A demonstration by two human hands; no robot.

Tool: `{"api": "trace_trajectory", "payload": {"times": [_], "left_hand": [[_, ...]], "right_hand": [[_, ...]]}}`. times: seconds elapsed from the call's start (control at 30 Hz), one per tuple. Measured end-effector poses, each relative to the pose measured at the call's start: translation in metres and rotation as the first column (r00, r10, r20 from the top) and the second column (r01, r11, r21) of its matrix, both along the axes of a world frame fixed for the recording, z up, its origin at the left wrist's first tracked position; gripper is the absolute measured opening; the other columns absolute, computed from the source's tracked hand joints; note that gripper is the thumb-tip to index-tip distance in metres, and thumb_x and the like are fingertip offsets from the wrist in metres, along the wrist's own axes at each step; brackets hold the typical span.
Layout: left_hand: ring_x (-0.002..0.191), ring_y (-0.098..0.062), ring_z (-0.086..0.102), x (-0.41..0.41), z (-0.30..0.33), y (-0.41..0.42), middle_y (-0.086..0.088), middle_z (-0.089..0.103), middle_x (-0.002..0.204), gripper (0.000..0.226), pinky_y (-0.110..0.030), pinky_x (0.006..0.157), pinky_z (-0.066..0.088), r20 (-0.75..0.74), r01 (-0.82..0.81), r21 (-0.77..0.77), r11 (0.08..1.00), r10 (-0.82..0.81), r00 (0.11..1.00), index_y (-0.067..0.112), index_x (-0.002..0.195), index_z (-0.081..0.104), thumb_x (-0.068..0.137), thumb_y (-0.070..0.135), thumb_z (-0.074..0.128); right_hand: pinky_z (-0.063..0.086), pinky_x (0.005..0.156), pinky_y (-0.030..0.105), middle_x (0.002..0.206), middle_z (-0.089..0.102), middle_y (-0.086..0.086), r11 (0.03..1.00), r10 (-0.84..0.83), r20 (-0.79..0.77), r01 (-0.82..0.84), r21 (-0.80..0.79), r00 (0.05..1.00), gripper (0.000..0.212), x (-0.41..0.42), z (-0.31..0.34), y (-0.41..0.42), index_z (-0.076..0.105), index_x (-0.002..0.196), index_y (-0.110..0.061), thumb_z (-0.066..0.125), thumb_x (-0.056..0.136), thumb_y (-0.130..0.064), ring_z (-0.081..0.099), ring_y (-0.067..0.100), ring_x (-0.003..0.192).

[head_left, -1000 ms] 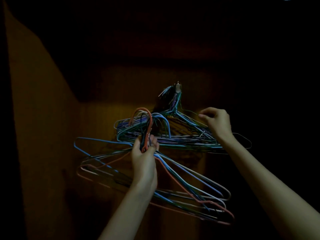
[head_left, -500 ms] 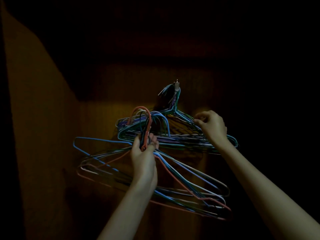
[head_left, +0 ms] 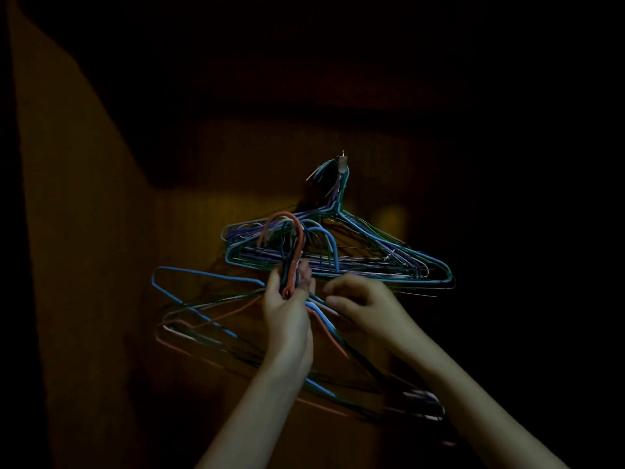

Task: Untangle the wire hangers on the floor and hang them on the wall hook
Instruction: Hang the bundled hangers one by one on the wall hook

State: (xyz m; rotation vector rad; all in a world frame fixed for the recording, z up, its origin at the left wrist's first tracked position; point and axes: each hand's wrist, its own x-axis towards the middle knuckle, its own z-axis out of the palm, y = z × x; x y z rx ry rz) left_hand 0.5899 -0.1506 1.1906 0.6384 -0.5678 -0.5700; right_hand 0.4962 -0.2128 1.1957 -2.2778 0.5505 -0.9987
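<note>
A small metal wall hook [head_left: 342, 163] carries a stack of several coloured wire hangers [head_left: 399, 255] flat against the dim wooden wall. My left hand [head_left: 287, 309] grips the necks of a second bundle of hangers [head_left: 209, 316], whose orange and blue hook ends [head_left: 297, 238] stick up above my fingers. That bundle fans out low to the left and right, blurred at the lower right. My right hand [head_left: 365, 306] is just right of the left one, fingers curled at the bundle's wires; whether it pinches one I cannot tell.
A wooden side panel [head_left: 77, 265] stands close on the left, meeting the back wall [head_left: 203, 231] in a corner. Everything above and to the right is too dark to make out.
My right hand has left the hung hangers' right shoulder and come down and left to the bundle beside my left hand. The left hand has barely moved.
</note>
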Motion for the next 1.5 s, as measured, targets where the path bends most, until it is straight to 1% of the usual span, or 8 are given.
{"api": "trace_trajectory", "payload": {"times": [0.27, 0.43, 0.53, 0.63, 0.83, 1.03, 1.27, 1.5], "left_hand": [[0.094, -0.011, 0.059, -0.006, -0.004, 0.009, -0.004, 0.063, 0.104, 0.038, -0.031, 0.097, 0.041, 0.067, 0.025, 0.09, 0.996, -0.031, 0.997, 0.025, 0.091, 0.054, 0.092, -0.012, 0.043], [0.102, -0.018, 0.057, -0.006, -0.008, 0.007, -0.008, 0.058, 0.113, 0.048, -0.03, 0.096, 0.041, 0.01, 0.004, 0.105, 0.994, -0.005, 1.0, 0.01, 0.132, 0.046, 0.092, -0.015, 0.041], [0.113, -0.025, 0.054, -0.003, -0.009, 0.01, -0.017, 0.054, 0.121, 0.053, -0.036, 0.106, 0.038, -0.065, 0.025, 0.082, 0.996, -0.019, 0.998, 0.005, 0.141, 0.035, 0.093, -0.017, 0.034], [0.123, -0.03, 0.05, 0.001, -0.008, 0.011, -0.021, 0.049, 0.132, 0.058, -0.036, 0.106, 0.038, -0.108, 0.043, 0.067, 0.997, -0.035, 0.993, 0.007, 0.146, 0.026, 0.094, -0.016, 0.034], [0.113, -0.025, 0.053, -0.014, -0.012, 0.02, -0.02, 0.051, 0.13, 0.048, -0.033, 0.101, 0.04, -0.041, 0.064, 0.104, 0.992, -0.06, 0.997, 0.005, 0.137, 0.039, 0.094, -0.015, 0.035], [0.105, -0.019, 0.054, -0.02, -0.022, 0.039, -0.018, 0.055, 0.123, 0.046, -0.031, 0.1, 0.039, -0.024, 0.052, 0.153, 0.987, -0.049, 0.999, 0.005, 0.133, 0.042, 0.093, -0.017, 0.034], [0.097, -0.016, 0.058, -0.021, -0.036, 0.072, -0.006, 0.06, 0.097, 0.039, -0.032, 0.1, 0.04, 0.005, -0.008, 0.223, 0.975, 0.007, 1.0, 0.017, 0.091, 0.055, 0.092, -0.017, 0.036], [0.107, -0.02, 0.054, -0.023, -0.041, 0.099, -0.016, 0.055, 0.121, 0.041, -0.034, 0.104, 0.039, 0.0, 0.01, 0.215, 0.977, -0.01, 1.0, 0.007, 0.126, 0.048, 0.094, -0.015, 0.035]], "right_hand": [[0.049, 0.071, 0.015, 0.087, 0.066, -0.008, 0.995, 0.031, 0.031, -0.034, 0.099, 0.999, 0.024, -0.004, -0.003, 0.002, 0.062, 0.085, -0.029, 0.055, 0.091, -0.007, 0.062, 0.001, 0.08], [0.049, 0.074, 0.03, 0.08, 0.063, 0.0, 0.99, -0.069, 0.05, 0.062, 0.13, 0.996, 0.027, -0.007, -0.001, -0.003, 0.061, 0.082, -0.029, 0.05, 0.094, -0.007, 0.059, 0.013, 0.076], [0.046, 0.079, 0.027, 0.083, 0.062, -0.007, 0.988, -0.154, 0.062, 0.154, 0.017, 0.986, 0.018, -0.017, 0.006, -0.015, 0.062, 0.087, -0.027, 0.053, 0.094, -0.014, 0.059, 0.01, 0.083], [0.043, 0.068, 0.027, 0.086, 0.064, 0.001, 0.981, -0.193, 0.058, 0.194, -0.016, 0.98, 0.004, -0.027, 0.009, -0.024, 0.061, 0.087, -0.028, 0.059, 0.09, -0.029, 0.059, 0.016, 0.08], [0.047, 0.083, 0.022, 0.102, 0.062, -0.011, 0.982, -0.188, 0.004, 0.188, -0.022, 0.982, 0.013, -0.025, 0.008, -0.021, 0.06, 0.1, -0.029, 0.059, 0.089, -0.035, 0.059, 0.006, 0.098], [0.054, 0.073, 0.023, 0.09, 0.07, 0.005, 0.969, 0.113, 0.08, -0.127, 0.212, 0.99, 0.029, -0.019, 0.001, 0.0, 0.056, 0.12, -0.013, 0.047, 0.095, -0.002, 0.065, 0.013, 0.074], [0.054, 0.066, 0.019, 0.089, 0.065, 0.007, 0.923, -0.05, 0.175, -0.022, 0.384, 0.983, 0.023, -0.017, -0.018, 0.004, 0.057, 0.105, -0.007, 0.048, 0.09, 0.008, 0.064, 0.012, 0.069], [0.053, 0.057, 0.021, 0.082, 0.058, 0.009, 0.86, -0.155, 0.137, 0.065, 0.506, 0.978, 0.022, -0.018, -0.045, 0.009, 0.056, 0.111, -0.001, 0.048, 0.091, 0.007, 0.059, 0.015, 0.068]]}}
